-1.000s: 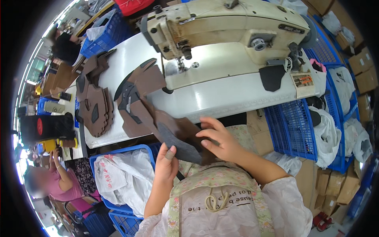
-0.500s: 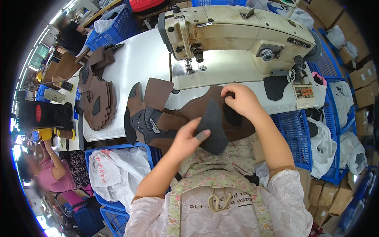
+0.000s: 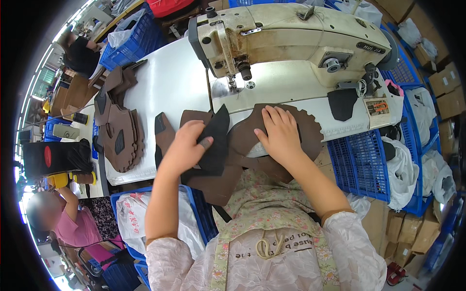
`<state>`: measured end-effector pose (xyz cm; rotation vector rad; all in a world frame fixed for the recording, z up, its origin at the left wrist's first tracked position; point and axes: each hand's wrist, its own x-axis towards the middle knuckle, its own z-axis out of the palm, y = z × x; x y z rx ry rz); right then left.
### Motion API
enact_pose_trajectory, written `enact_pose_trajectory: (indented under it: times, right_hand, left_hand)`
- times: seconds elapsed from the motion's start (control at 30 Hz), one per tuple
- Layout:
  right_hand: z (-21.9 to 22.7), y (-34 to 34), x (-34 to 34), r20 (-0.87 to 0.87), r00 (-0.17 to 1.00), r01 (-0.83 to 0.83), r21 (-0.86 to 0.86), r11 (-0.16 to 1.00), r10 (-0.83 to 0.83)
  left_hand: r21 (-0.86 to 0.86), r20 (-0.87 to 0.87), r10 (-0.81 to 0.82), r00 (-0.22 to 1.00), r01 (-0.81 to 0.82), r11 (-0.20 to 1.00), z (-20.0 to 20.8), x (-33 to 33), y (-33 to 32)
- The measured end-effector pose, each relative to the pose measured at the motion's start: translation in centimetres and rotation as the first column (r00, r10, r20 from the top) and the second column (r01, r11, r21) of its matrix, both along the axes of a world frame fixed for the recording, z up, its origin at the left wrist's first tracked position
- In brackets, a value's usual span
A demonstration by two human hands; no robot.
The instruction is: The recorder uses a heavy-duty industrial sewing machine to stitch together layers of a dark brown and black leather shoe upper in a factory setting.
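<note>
My left hand point(image 3: 187, 148), its fingers closed, grips a black flat cut piece point(image 3: 217, 130) with a pointed top. Beneath and around that hand lie brown panels point(image 3: 213, 184) of leather-like material, one hanging over the table's front edge. My right hand point(image 3: 281, 128) rests with fingers stretched out on a brown panel with a scalloped edge point(image 3: 309, 126), pressing it against the table front. The needle area of the sewing machine point(image 3: 291, 43) stands just beyond both hands. My left palm and part of the black piece's lower end are hidden.
A stack of brown scalloped panels point(image 3: 119, 131) lies at the left of the white table point(image 3: 165, 72). A black piece point(image 3: 342, 104) and a small tray point(image 3: 377, 107) sit at the right. Blue crates point(image 3: 359, 165) flank me. Two people are at the left.
My left hand has moved left with the black piece. My right hand has gone from pinching the scalloped panel to lying spread on it, and that panel's scalloped edge now shows.
</note>
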<state>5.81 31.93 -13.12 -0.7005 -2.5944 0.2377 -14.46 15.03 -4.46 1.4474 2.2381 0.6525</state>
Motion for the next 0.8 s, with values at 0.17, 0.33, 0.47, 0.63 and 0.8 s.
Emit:
enact_pose_trajectory:
  times: [0.17, 0.33, 0.47, 0.63, 0.8]
  right_hand:
    - [-0.7, 0.1, 0.1, -0.020, 1.000, 0.008, 0.033, 0.999, -0.007]
    - [-0.6, 0.6, 0.3, -0.029, 0.999, -0.016, 0.038, 0.999, 0.017]
    - [-0.6, 1.0, 0.5, -0.029, 0.999, -0.016, 0.031, 0.999, 0.017]
    - [-0.6, 1.2, 0.4, -0.041, 0.999, -0.029, 0.062, 0.998, 0.032]
    - [-0.3, 1.6, 0.3, -0.065, 0.995, -0.069, 0.032, 0.997, 0.070]
  left_hand:
    - [0.009, 0.183, -0.230, 0.956, 0.232, 0.973, 2.1, -2.9, 5.3]
    - [-0.388, -0.084, -0.429, 0.899, 0.367, 0.845, 0.4, -3.0, 10.7]
    - [-0.336, -0.077, -0.532, 0.843, 0.481, 0.810, -0.8, -4.5, 11.7]
    - [-0.465, -0.081, -0.500, 0.862, 0.411, 0.784, -0.4, -4.6, 11.7]
    - [-0.527, -0.164, -0.432, 0.887, 0.291, 0.798, 0.6, -3.6, 10.0]
